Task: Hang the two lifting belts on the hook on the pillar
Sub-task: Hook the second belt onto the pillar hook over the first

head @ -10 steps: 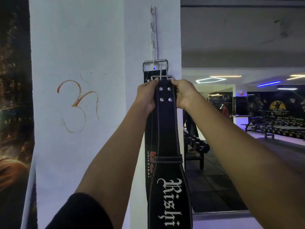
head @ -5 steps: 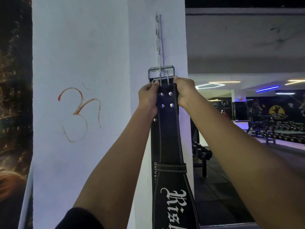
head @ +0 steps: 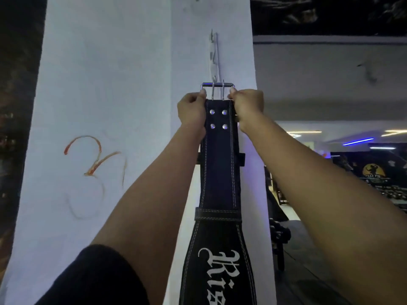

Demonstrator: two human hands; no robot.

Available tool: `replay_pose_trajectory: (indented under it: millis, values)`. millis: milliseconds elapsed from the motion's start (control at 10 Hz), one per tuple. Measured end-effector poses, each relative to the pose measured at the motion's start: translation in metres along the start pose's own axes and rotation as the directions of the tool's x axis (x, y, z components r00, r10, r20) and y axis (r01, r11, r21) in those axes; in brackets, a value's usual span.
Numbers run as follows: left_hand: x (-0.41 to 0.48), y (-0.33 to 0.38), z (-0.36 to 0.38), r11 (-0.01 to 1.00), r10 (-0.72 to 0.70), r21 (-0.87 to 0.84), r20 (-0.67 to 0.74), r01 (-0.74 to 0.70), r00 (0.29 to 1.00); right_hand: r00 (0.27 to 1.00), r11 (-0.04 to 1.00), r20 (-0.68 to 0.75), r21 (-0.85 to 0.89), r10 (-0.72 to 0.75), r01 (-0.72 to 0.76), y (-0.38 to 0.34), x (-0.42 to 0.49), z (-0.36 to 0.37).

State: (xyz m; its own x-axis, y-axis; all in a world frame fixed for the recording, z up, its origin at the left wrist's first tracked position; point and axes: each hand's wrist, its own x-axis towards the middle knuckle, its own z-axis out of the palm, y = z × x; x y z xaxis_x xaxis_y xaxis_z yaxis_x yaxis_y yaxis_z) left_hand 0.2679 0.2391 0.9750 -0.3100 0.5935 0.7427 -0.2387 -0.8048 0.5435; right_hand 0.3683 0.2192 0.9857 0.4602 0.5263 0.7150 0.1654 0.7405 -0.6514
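Fingers of the left hand [head: 191, 111] and right hand [head: 248, 105] pinch the belt's [head: 221, 164] buckle [head: 217, 90] sides.

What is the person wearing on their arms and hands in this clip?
Both hands, left hand and right hand, are bare: no gloves, rings or watch show. Both forearms are uncovered. A black sleeve covers the left upper arm; no right sleeve is in view.

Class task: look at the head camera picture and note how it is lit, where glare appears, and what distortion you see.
Head view: dim, bluish light on the white pillar; bright glints on the steel buckle; ceiling lights glare behind; wide-angle lens bows the pillar's edges.
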Motion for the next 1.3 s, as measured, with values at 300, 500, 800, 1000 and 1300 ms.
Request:
replay_pose_trajectory:
  millis: [300,500,800,1000,1300]
  values:
    - [0.081,-0.010,0.041,0.986,0.110,0.131,-0.081,-0.099,0.991,0.994,0.992,-0.030,-0.078,-0.103,0.100,0.001,0.084,0.026]
    - [0.126,-0.014,0.048,0.978,0.072,0.202,-0.065,-0.058,0.995,0.998,0.997,-0.001,0.045,-0.064,0.064,0.001,0.115,0.048]
    - [0.116,-0.021,0.036,0.982,-0.007,0.188,-0.073,0.021,0.997,0.999,0.998,-0.050,0.062,0.000,0.003,0.014,0.112,0.049]
    - [0.065,-0.017,0.017,0.988,0.030,0.153,-0.010,-0.028,0.999,0.997,0.992,-0.078,0.119,-0.019,0.028,0.021,0.065,0.025]
    - [-0.062,-0.012,-0.018,0.978,-0.113,0.188,0.083,0.095,0.990,0.968,0.928,0.047,0.278,0.245,-0.249,0.024,-0.044,-0.043]
